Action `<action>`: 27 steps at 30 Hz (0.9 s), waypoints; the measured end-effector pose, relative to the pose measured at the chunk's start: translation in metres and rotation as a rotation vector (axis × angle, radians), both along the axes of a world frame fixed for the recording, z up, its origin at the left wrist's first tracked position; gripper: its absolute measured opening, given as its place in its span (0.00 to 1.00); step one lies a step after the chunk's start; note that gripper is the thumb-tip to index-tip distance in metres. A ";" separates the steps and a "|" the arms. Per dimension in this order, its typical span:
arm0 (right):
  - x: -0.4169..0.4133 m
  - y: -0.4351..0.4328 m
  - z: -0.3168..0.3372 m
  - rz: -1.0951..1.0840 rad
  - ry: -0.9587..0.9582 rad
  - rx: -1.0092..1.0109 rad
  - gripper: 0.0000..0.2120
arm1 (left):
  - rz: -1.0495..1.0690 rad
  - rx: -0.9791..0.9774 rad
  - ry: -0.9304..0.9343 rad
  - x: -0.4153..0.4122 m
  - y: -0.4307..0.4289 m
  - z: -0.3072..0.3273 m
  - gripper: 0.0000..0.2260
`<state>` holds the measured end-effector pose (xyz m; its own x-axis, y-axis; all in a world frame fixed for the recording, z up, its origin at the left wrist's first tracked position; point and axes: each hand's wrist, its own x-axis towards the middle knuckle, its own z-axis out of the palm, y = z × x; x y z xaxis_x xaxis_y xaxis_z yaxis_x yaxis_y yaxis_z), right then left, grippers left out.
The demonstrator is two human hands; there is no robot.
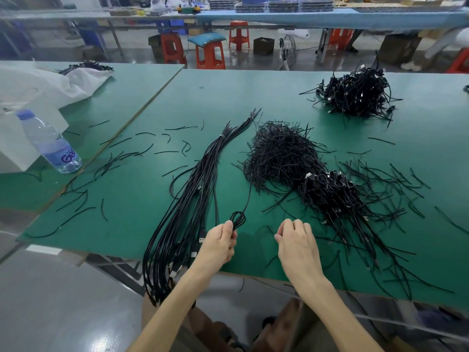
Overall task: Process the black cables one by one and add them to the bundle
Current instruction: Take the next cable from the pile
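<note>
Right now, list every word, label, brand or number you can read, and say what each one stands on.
"Ga": big purple letters on the bottle label; the rest of the word curves out of sight.
Fine print on that label: too blurred to read.
Trays at the back: no text legible.
Bundle and its plugs: no markings readable.

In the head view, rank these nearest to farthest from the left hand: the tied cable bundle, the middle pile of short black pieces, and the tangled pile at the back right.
1. Tied cable bundle, right beside the left hand, on its left.
2. Middle pile of short pieces, ahead and to the right.
3. Tangled pile, far back right.
</note>
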<state>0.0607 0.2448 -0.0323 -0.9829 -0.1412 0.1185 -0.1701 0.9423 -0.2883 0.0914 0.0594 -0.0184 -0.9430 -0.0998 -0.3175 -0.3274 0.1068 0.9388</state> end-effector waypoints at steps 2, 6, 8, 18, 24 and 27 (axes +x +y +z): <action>0.002 0.000 0.004 -0.009 -0.004 -0.009 0.03 | -0.006 -0.001 0.001 0.000 0.001 0.000 0.17; 0.005 0.003 0.012 -0.039 -0.015 -0.090 0.06 | -0.008 0.003 0.005 -0.001 0.001 -0.001 0.17; 0.006 0.006 0.017 -0.055 -0.023 -0.157 0.05 | -0.001 0.002 0.006 -0.002 0.000 -0.001 0.17; 0.019 -0.008 0.032 -0.053 -0.287 -1.112 0.09 | -0.011 -0.106 0.087 -0.007 0.010 -0.009 0.17; 0.028 -0.020 0.031 -0.023 -0.395 -1.209 0.09 | -0.087 -0.171 0.156 -0.006 0.009 -0.010 0.18; 0.034 -0.021 0.036 0.143 -0.363 -1.247 0.09 | -0.068 -0.179 0.151 -0.006 0.006 -0.013 0.17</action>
<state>0.0944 0.2242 0.0040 -0.9718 -0.2349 -0.0224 0.0255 -0.0105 -0.9996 0.0850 0.0652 -0.0313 -0.9850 -0.0762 -0.1549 -0.1706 0.2929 0.9408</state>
